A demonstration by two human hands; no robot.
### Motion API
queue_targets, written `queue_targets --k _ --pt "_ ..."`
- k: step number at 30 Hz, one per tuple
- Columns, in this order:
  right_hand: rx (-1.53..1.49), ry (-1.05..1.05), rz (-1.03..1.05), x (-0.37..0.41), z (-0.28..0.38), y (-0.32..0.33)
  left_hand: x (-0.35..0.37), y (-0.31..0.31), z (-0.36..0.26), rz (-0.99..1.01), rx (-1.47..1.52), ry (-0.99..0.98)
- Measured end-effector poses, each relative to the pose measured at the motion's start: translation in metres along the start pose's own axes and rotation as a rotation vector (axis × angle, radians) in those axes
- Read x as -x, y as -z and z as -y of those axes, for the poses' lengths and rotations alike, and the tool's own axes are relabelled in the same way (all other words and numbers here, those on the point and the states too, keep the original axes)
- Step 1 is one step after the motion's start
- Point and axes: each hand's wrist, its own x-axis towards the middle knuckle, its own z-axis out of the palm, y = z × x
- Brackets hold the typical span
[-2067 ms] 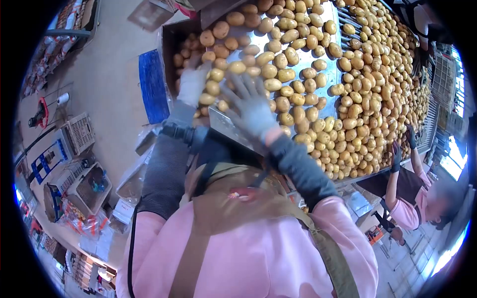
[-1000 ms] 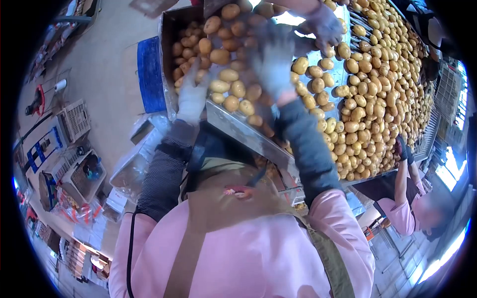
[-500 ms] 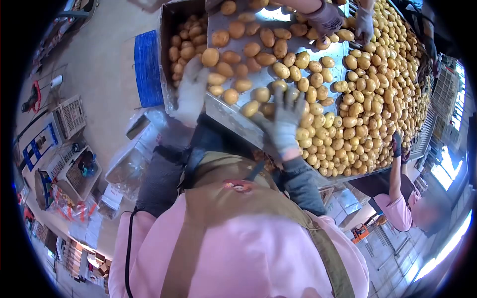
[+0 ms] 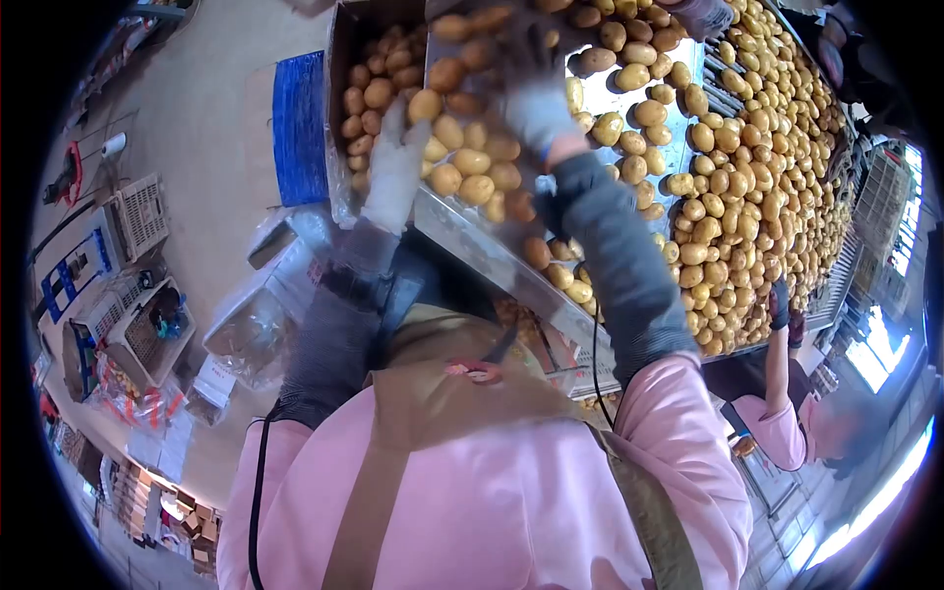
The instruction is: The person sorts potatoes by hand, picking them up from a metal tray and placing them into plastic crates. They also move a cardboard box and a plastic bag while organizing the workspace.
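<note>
Your left hand (image 4: pixel 391 162) was at eleven o'clock, fingers stretched out and closed on nothing, against the potatoes (image 4: pixel 476 189) beside the bin (image 4: pixel 337 108). Your right hand (image 4: pixel 536 108), between twelve and one, was blurred; I could not tell whether it grasped any. Potatoes lay loose between your hands on the metal table (image 4: pixel 492 258), thickest around two o'clock, with more in the bin. A co-worker's gloved hand (image 4: pixel 700 15) showed at one, another person's hand (image 4: pixel 780 310) at three. A hasty sweep could have tipped potatoes over the near edge, since several lay close to it; reaching toward one o'clock risked knocking the co-worker.
</note>
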Motion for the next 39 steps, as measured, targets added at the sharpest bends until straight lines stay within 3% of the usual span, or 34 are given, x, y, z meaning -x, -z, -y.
queue_targets --k 2,3,4,5,6,8,11,13,14,16,18,19,20,21,22,24,25,26,28,30,31,34,37,38,39 --pt "-0.167 0.014 0.022 0.045 0.008 0.015 0.006 0.007 -0.020 -0.025 -0.285 0.054" --pt "-0.165 -0.144 0.078 0.066 0.008 0.037 0.009 0.012 -0.026 -0.060 -0.413 -0.112" --pt "-0.342 -0.489 0.119 0.092 0.004 0.053 0.012 0.016 -0.031 -0.098 -0.539 -0.281" --pt "-0.229 -0.607 0.026 0.107 0.003 0.072 0.014 0.018 -0.033 -0.138 -0.664 -0.449" --pt "0.110 -0.543 -0.113 0.145 0.000 0.041 0.015 0.014 -0.030 -0.042 -0.655 -0.507" --pt "0.056 -0.341 0.071 0.167 0.031 0.056 0.015 -0.008 -0.028 0.153 -0.631 -0.629" --pt "-0.576 -0.432 0.078 0.167 0.069 0.059 -0.010 -0.031 -0.050 0.284 -0.828 -0.611" --pt "-0.607 -0.426 -0.012 0.157 0.030 0.048 -0.029 -0.043 -0.063 0.295 -0.909 -0.564" --pt "-0.626 -0.429 -0.057 0.152 0.005 0.037 -0.045 -0.048 -0.065 0.399 -0.925 -0.540" --pt "-0.287 -0.460 -0.285 0.111 -0.045 0.041 -0.073 -0.056 -0.068 0.622 -0.948 -0.479" --pt "-0.049 -0.502 -0.331 0.070 -0.080 0.028 -0.083 -0.048 -0.096 0.623 -0.810 -0.252" --pt "-0.164 -0.575 -0.127 0.061 -0.076 0.025 -0.087 -0.047 -0.104 0.615 -0.743 -0.142" --pt "-0.281 -0.647 0.080 0.055 -0.064 0.019 -0.081 -0.042 -0.092 0.513 -0.461 -0.103" --pt "-0.128 -0.390 0.219 0.051 -0.047 0.027 -0.073 -0.028 -0.070 0.404 -0.181 -0.066" --pt "-0.132 -0.240 0.006 0.073 -0.028 0.008 -0.065 -0.013 -0.058 0.290 0.099 -0.028" --pt "-0.414 -0.144 -0.026 0.104 0.003 0.034 -0.036 0.016 -0.069 0.248 -0.074 0.106" --pt "-0.699 -0.232 -0.038 0.115 0.012 0.062 -0.013 0.019 -0.059 0.225 -0.197 0.076" --pt "-0.741 -0.377 -0.087 0.136 0.021 0.075 0.011 0.017 -0.042 0.194 -0.317 0.042" --pt "-0.358 -0.446 -0.046 0.186 0.033 0.079 0.053 0.014 -0.026 0.224 -0.286 -0.382" --pt "-0.171 -0.453 0.249 0.208 0.063 0.087 0.071 0.003 -0.030 0.306 -0.511 -0.506" --pt "-0.179 -0.438 0.263 0.199 0.067 0.087 0.073 -0.002 -0.032 0.341 -0.624 -0.566" --pt "-0.243 -0.362 0.290 0.169 0.066 0.084 0.054 -0.008 -0.025 0.272 -0.582 -0.396" --pt "-0.322 -0.240 0.293 0.127 0.041 0.062 0.050 0.000 -0.026 0.131 -0.564 -0.447" --pt "-0.207 -0.176 0.267 0.121 0.032 0.052 0.051 0.000 -0.028 0.106 -0.568 -0.450" --pt "-0.176 -0.200 0.218 0.109 0.021 0.041 0.058 0.000 -0.039 0.220 -0.599 -0.434"
